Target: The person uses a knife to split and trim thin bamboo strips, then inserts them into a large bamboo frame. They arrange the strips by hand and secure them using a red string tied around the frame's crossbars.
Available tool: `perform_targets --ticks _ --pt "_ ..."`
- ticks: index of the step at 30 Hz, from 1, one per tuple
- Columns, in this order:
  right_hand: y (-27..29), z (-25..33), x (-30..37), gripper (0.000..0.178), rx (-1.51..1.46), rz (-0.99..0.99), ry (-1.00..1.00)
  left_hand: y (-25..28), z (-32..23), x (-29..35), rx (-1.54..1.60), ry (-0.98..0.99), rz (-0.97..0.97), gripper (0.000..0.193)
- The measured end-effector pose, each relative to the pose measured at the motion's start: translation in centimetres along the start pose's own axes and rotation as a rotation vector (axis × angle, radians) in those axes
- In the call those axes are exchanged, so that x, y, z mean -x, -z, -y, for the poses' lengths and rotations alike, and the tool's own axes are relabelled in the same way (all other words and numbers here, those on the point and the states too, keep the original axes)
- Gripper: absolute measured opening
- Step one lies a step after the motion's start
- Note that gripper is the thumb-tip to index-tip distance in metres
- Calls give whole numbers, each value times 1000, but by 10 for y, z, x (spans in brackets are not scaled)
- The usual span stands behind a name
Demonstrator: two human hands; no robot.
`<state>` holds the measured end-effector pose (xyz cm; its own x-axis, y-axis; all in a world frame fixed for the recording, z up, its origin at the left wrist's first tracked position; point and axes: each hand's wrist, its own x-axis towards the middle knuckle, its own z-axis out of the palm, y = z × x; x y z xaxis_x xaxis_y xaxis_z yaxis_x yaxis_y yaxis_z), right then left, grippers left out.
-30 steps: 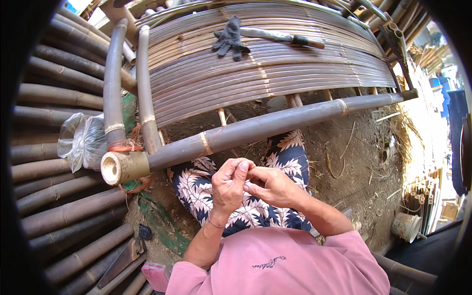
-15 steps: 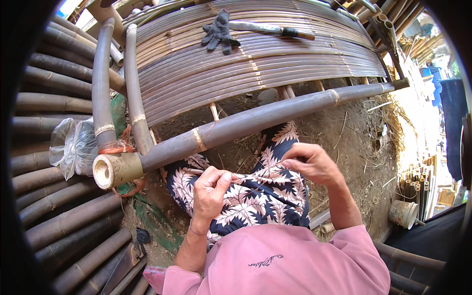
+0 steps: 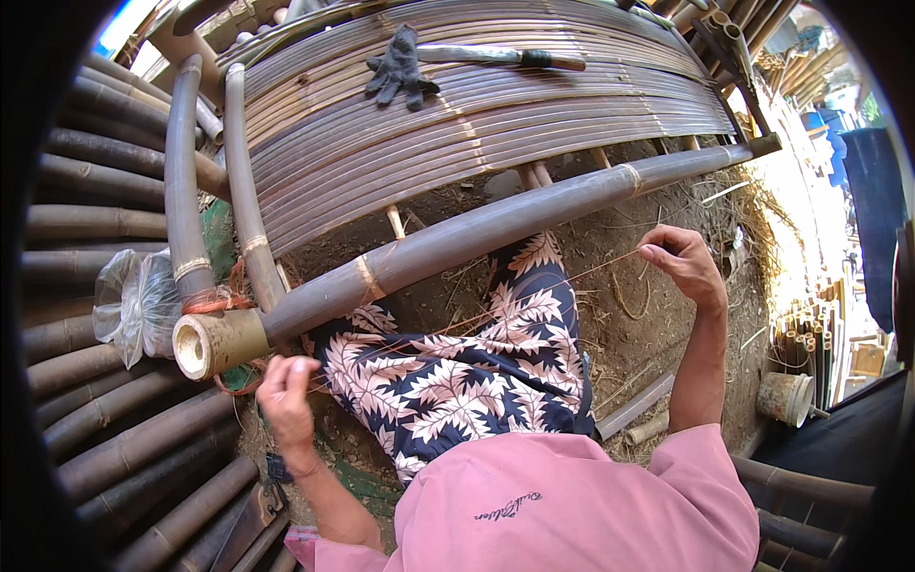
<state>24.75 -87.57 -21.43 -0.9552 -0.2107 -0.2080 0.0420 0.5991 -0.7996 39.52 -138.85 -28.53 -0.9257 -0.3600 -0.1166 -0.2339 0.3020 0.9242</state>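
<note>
A thin reddish-brown string runs slantwise over my lap, pulled out between my two hands. At its upper end my right hand is closed, pinching it between thumb and fingers. My left hand is also closed, somewhat blurred, just below the cut end of a thick bamboo pole; the string's other end appears to lie in its fingers. Orange-red strands are wound round the joint where bamboo uprights meet this pole. The pole forms the front rail of a bamboo-slat bench.
On the slats lie a grey glove and a long blade with a dark-wrapped handle. A clear plastic bag rests by the bamboo poles at left. A saw lies lower left. At right stands a dirty white bucket.
My hands have moved far apart, the left out toward the pole's cut end, the right up and to the right. The string now stretches long between them. The view has shifted slightly.
</note>
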Motion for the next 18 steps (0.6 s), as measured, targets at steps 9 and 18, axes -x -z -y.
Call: perform_targets --ticks 9,18 --pt "-7 -30 -20 24 -132 50 -93 168 10 55 -328 92 -333 25" --pt "-33 -39 -28 24 -237 124 -118 271 -54 118 -1192 -112 -787 25"
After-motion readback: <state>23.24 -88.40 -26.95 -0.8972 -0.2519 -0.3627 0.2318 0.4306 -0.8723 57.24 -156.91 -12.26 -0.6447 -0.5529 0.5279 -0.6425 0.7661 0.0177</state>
